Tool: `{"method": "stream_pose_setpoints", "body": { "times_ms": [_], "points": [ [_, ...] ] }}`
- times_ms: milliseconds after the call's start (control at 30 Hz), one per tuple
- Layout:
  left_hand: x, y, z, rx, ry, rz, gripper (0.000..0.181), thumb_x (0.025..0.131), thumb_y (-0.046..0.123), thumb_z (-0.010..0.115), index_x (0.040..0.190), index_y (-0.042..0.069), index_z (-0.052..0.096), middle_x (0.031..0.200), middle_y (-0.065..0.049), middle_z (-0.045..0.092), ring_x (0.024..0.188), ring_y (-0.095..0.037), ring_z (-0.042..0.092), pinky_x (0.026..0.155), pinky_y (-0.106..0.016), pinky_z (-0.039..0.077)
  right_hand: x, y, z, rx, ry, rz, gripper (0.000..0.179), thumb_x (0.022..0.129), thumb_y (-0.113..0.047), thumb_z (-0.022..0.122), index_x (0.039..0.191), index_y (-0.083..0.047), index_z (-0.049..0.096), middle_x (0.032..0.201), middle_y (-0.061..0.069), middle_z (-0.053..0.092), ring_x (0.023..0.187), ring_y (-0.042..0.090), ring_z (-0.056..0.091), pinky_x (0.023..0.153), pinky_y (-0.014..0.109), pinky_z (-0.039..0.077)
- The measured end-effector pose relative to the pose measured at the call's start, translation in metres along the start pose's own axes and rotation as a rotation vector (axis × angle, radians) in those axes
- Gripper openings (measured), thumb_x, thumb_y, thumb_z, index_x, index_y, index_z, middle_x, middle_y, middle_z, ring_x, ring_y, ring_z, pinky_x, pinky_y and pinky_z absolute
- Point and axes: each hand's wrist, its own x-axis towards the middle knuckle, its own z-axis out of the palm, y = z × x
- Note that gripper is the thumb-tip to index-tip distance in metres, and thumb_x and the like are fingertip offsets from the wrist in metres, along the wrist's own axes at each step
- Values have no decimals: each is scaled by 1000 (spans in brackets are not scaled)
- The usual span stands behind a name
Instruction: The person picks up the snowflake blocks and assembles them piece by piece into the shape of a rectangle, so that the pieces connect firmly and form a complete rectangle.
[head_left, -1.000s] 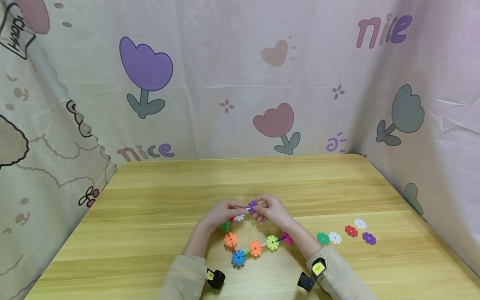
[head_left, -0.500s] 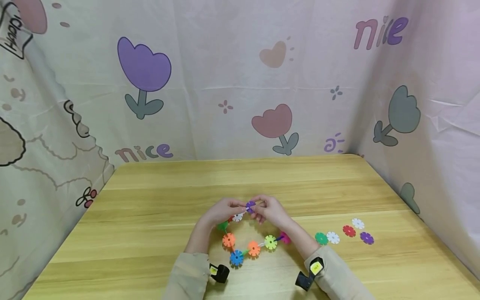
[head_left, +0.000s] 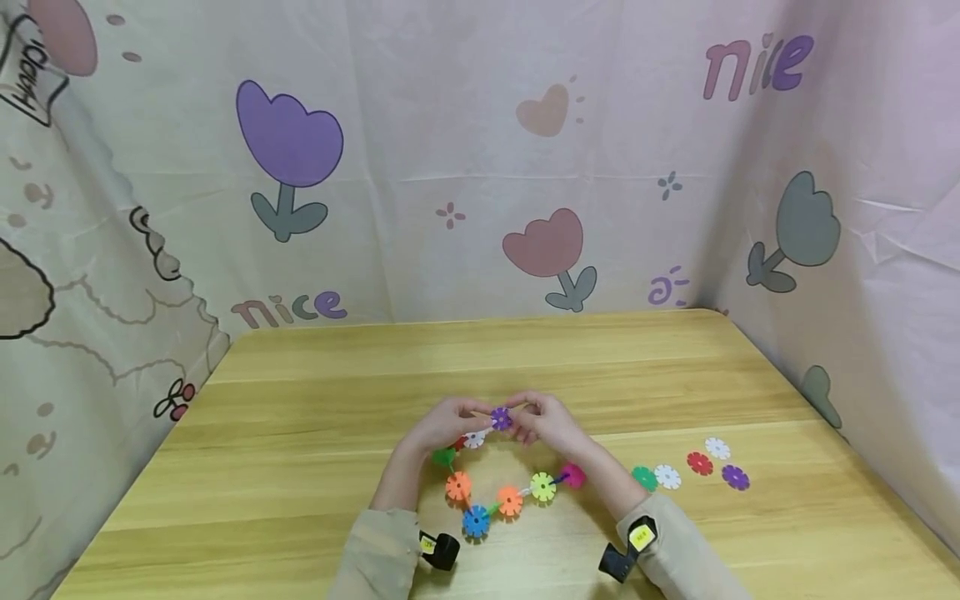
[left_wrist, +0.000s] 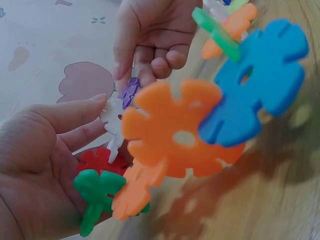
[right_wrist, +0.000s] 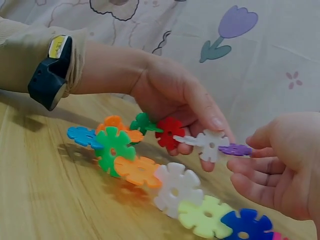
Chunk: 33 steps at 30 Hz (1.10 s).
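Plastic snowflake discs, slotted edge to edge, form a curved chain in front of me. My left hand [head_left: 448,423] pinches a white snowflake disc [right_wrist: 212,145] between thumb and fingers. Joined to it is a purple snowflake disc [head_left: 500,418], whose free edge my right hand [head_left: 549,422] pinches. Beyond the white pieces, a red disc [right_wrist: 170,133] and a green disc [left_wrist: 97,190] lie against the left palm. From there the chain runs through an orange disc [head_left: 458,486], a blue disc [head_left: 476,522] and a yellow-green disc [head_left: 543,487] to a pink disc [head_left: 573,476] beside the right forearm.
Right of the right forearm, loose discs lie on the wooden table [head_left: 315,467]: green [head_left: 644,478], white [head_left: 667,477], red [head_left: 700,463], another white [head_left: 717,448] and purple [head_left: 736,477]. A printed cloth [head_left: 405,167] hangs behind the table.
Both hands stay almost in place. The right fingers have shifted slightly right, and more of the purple disc's face shows between the hands.
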Motion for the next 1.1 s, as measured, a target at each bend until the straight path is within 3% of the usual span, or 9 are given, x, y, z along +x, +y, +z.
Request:
{"method": "stream_pose_setpoints", "body": {
  "times_ms": [300,433,567,933,1100],
  "points": [
    [-1,-4,0,6,27,-12,33,91,23,59,119,4,62,125,-18,54,110,-35,52,90,-47,44,-19,10,-31,23,45,-19,38,93,-14,53,120,13,49,85,19,63,71,19,59,65,31,52],
    [0,-4,0,-13,38,4,32,92,19,58,118,2,61,119,-18,58,108,-34,54,89,-45,45,-33,12,-52,-38,72,-31,39,94,-15,51,119,14,48,86,18,63,74,21,60,67,31,52],
    [0,-4,0,-38,42,18,31,92,17,58,118,1,61,110,-16,63,102,-29,58,87,-42,47,-48,13,-73,-86,125,8,37,96,-13,49,120,15,48,86,18,63,73,21,60,64,30,52],
    [-2,-6,-1,-69,64,30,31,91,16,59,117,-1,61,109,-16,64,101,-29,59,89,-44,45,-88,23,-118,-40,240,121,41,93,-11,54,123,15,42,89,19,61,70,16,56,62,27,51],
    [-3,-5,0,-80,69,26,31,91,16,59,117,0,61,107,-15,65,101,-28,59,89,-43,46,-103,27,-132,-157,225,116,43,91,-9,58,122,16,44,92,19,62,75,16,58,63,29,51]
  ]
}}
